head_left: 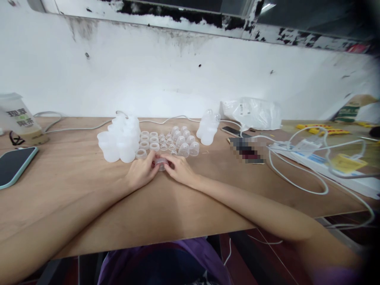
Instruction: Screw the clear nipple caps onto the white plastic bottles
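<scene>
Between my two hands, just above the wooden table [184, 209], is a clear plastic ring [162, 163]. My left hand [144, 168] grips its left side, and my right hand [179, 168] pinches the right side with thumb and fingers. Right behind them lie several loose clear rings [144, 138] in two columns. Beside these are small clear nipples [163, 146], then rows of clear dome caps [184, 149]. Frosted white bottles [118, 138] stand grouped at the left. To the right, a few bottles with domed tops [207, 130] stand together.
A drink cup [23, 122] and a phone [16, 166] lie at the left. On the right are a white plastic bag [252, 114], a blurred-out phone-like object [247, 151], a power strip [350, 174] and looped white cables [276, 174]. The wall rises behind the table.
</scene>
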Demonstrator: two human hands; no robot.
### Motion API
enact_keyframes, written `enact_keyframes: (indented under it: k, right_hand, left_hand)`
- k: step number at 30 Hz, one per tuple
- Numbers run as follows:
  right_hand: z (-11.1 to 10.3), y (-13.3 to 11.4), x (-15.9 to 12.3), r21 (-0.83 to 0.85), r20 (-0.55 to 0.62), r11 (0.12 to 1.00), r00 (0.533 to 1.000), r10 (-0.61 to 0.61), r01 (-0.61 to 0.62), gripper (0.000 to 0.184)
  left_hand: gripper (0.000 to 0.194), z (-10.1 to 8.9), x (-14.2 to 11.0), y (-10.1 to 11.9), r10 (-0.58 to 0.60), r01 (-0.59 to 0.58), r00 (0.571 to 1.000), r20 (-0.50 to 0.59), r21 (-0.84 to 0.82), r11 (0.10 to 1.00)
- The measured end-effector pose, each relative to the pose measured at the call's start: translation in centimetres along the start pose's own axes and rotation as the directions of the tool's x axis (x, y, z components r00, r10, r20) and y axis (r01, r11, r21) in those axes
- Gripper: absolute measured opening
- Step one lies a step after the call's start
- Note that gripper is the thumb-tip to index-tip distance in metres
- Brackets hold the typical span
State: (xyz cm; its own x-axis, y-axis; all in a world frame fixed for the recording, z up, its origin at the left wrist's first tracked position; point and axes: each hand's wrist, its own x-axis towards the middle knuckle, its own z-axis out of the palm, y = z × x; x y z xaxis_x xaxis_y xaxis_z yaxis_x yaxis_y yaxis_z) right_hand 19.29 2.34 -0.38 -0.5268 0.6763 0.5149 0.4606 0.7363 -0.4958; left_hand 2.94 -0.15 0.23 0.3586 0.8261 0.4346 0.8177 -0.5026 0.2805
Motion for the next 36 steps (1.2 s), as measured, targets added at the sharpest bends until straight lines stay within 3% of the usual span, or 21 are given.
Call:
enact_keyframes:
  k: [2, 4, 6, 8, 11, 17, 23, 28, 31, 36]
  right_hand:
    - [-0.2, 0.2, 0.2, 0.146, 0.027, 0.987, 0.997, 0.067, -0.07, 0.033]
    - [-0.3, 0.6, 0.3, 0.344, 0.094, 0.92, 0.982, 0.164, -0.186, 0.032]
    - [-0.3, 1.0, 0.5, 0.51, 0.154, 0.813, 0.96, 0.235, -0.281, 0.032]
    - [-0.2, 1.3, 0.6, 0.612, 0.183, 0.727, 0.951, 0.251, -0.31, 0.034]
    - [0.0, 1.5, 0.7, 0.653, 0.203, 0.69, 0.949, 0.241, -0.314, 0.033]
    - [-0.1, 1.4, 0.6, 0.633, 0.205, 0.713, 0.953, 0.223, -0.303, 0.027]
    - [0.1, 1.5, 0.7, 0.668, 0.206, 0.669, 0.945, 0.256, -0.327, 0.035]
    - [-0.3, 1.2, 0.9, 0.728, 0.235, 0.572, 0.921, 0.309, -0.378, 0.037]
    - [-0.6, 1.2, 0.9, 0.776, 0.243, 0.504, 0.917, 0.317, -0.38, 0.031]
    - [-0.5, 1.4, 0.9, 0.792, 0.245, 0.464, 0.903, 0.352, -0.397, 0.025]
  left_hand:
    - [0.032, -1.3, 0.0, -0.1, 0.126, -0.12, 0.99, -0.063, 0.086, 0.989]
    - [0.042, -3.1, 0.2, -0.6, 0.219, -0.188, 0.959, -0.18, 0.177, 0.966]
    - [0.046, -4.9, 0.6, -1.3, 0.166, -0.056, 0.91, -0.381, 0.284, 0.957]
    - [0.051, -6.3, 1.0, -2.1, 0.089, 0.092, 0.878, -0.471, 0.347, 0.934]
    - [0.055, -7.2, 1.3, -3.1, 0.047, 0.161, 0.899, -0.436, 0.427, 0.89]
    - [0.056, -6.6, 1.2, -4.2, 0.014, 0.196, 0.934, -0.357, 0.545, 0.815]
    - [0.052, -6.5, 1.3, -4.6, -0.007, 0.219, 0.933, -0.36, 0.552, 0.804]
    - [0.051, -7.2, 1.5, -4.2, -0.051, 0.244, 0.921, -0.386, 0.47, 0.848]
    - [0.047, -7.2, 1.3, -3.4, -0.029, 0.179, 0.921, -0.39, 0.356, 0.917]
    - [0.041, -4.7, 0.5, -1.9, -0.019, 0.029, 0.946, -0.323, 0.027, 0.999]
